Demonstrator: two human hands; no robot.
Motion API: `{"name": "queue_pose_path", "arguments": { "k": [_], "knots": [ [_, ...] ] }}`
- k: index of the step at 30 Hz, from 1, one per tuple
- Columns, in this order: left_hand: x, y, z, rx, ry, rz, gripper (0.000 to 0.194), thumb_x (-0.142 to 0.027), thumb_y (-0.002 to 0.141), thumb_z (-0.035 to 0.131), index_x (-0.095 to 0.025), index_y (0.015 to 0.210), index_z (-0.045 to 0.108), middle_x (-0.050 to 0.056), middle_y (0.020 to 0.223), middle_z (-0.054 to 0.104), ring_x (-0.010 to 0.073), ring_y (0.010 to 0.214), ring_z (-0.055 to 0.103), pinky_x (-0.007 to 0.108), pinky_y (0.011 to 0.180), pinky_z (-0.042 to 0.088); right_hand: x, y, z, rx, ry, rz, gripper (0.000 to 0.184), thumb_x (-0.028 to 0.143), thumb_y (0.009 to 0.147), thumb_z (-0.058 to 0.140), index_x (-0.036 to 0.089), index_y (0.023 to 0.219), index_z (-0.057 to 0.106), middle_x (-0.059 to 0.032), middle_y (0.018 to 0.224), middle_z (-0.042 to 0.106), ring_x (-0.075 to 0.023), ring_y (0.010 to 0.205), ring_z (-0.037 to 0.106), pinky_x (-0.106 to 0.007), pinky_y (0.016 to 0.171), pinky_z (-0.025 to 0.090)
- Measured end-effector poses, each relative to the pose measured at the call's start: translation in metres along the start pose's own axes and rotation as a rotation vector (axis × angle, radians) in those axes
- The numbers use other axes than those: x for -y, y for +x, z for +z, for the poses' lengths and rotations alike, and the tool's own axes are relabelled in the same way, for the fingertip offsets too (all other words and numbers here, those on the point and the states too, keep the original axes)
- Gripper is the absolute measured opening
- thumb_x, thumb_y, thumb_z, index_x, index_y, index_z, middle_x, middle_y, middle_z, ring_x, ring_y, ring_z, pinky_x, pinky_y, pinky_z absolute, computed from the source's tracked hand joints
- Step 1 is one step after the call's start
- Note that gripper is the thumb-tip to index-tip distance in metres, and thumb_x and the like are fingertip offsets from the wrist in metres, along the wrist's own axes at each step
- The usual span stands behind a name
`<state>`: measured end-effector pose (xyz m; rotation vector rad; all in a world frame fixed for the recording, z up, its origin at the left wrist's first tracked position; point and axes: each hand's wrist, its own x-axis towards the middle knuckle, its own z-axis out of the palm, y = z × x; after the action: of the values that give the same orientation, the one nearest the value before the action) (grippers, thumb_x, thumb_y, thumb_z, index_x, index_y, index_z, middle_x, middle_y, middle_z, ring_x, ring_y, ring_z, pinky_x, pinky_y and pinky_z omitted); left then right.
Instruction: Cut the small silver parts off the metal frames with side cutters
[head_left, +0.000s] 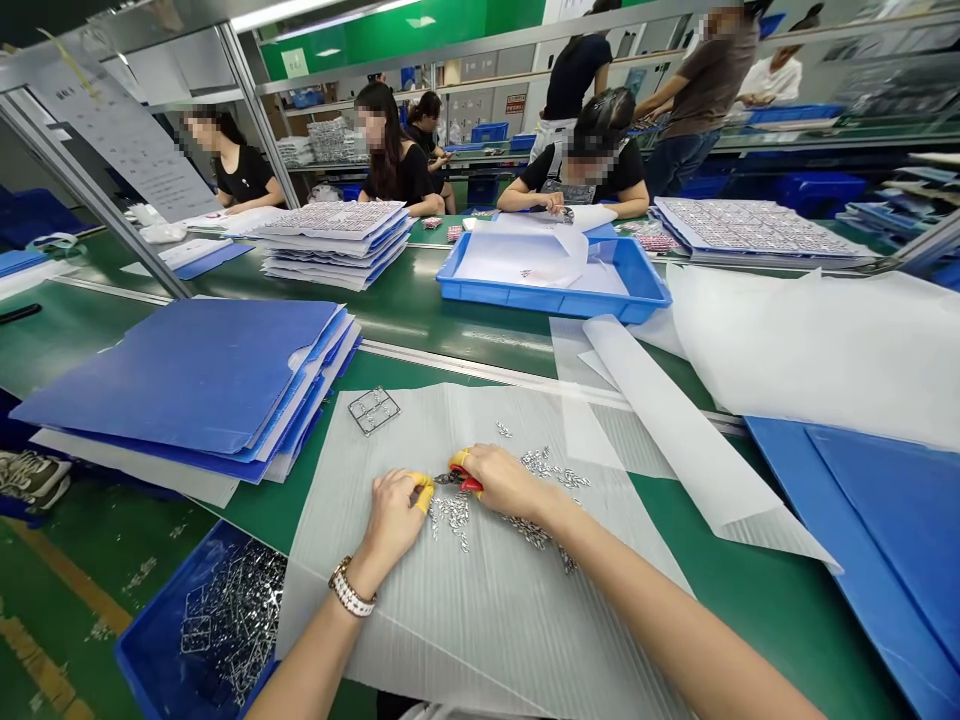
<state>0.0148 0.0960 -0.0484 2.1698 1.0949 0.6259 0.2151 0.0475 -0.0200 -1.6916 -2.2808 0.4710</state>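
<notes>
Red-handled pliers (pixel 471 484) are gripped in my right hand (pixel 499 482), their dark jaws pointing left. My left hand (pixel 397 508) is closed in a pinch just beside the jaw tips; whatever it holds is too small or hidden to make out. Yellow covers wrap some fingertips on both hands. Below the pliers lies a pile of small shiny silver pieces (pixel 453 515), and more silver pieces (pixel 551 465) are scattered around my right hand. A square silver frame (pixel 374 410) with crossbars lies farther back on the white foam sheet (pixel 375 620).
Stacked blue folders (pixel 180 370) stand on the left. A blue bin (pixel 150 640) of silver frames is below them. Behind sits a blue tray (pixel 555 298) with white sheets. Rolled foam (pixel 697 440) and blue boards (pixel 885 520) lie right. Several people work across the bench.
</notes>
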Motion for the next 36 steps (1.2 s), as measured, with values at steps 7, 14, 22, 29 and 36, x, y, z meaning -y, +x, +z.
{"name": "queue_pose_path", "arguments": {
  "k": [7,14,22,29,36],
  "knots": [
    [-0.021,0.017,-0.004,0.13,-0.234,-0.027,0.022,-0.035,0.071,0.065,-0.02,0.087,0.068,0.004,0.083,0.067,0.0177,0.072,0.057,0.029,0.067,0.041,0.005,-0.002,-0.01,-0.033,0.138,0.063,0.036,0.017,0.083,0.051,0.018,0.118,0.044,-0.0061,0.09,0.065,-0.0188,0.077,0.059,-0.026,0.061,0.038],
    [-0.017,0.026,0.002,0.3,-0.582,-0.187,0.025,-0.035,0.069,0.065,-0.014,0.081,0.068,0.005,0.07,0.068,0.0167,0.066,0.061,0.026,0.058,0.043,0.012,-0.008,-0.008,-0.132,0.337,0.127,0.043,0.021,0.081,0.055,0.022,0.122,0.041,-0.0041,0.093,0.065,-0.0174,0.077,0.06,-0.026,0.064,0.04],
    [-0.003,0.021,-0.009,0.107,-0.744,-0.368,0.031,-0.041,0.067,0.066,-0.014,0.08,0.059,0.006,0.07,0.069,0.006,0.042,0.044,0.021,0.045,0.032,0.012,-0.011,0.01,-0.029,0.051,0.024,0.026,0.004,0.073,0.05,0.02,0.092,0.056,-0.0045,0.083,0.061,-0.019,0.08,0.054,-0.028,0.07,0.035],
    [0.003,0.019,-0.006,0.032,-0.72,-0.393,0.022,-0.033,0.068,0.066,-0.015,0.079,0.059,0.006,0.071,0.071,0.0052,0.038,0.042,0.021,0.042,0.031,0.009,-0.003,0.012,-0.014,0.081,0.004,0.027,0.003,0.069,0.048,0.02,0.088,0.057,-0.0043,0.079,0.061,-0.0187,0.075,0.054,-0.028,0.067,0.033],
    [0.0,0.015,-0.001,0.001,-0.698,-0.36,0.021,-0.031,0.068,0.064,-0.015,0.082,0.061,0.006,0.071,0.07,0.0103,0.05,0.052,0.021,0.046,0.036,0.017,-0.004,0.008,-0.261,0.55,0.239,0.024,0.019,0.08,0.048,0.021,0.104,0.052,-0.0024,0.084,0.06,-0.0154,0.071,0.054,-0.027,0.061,0.038]
  ]
}}
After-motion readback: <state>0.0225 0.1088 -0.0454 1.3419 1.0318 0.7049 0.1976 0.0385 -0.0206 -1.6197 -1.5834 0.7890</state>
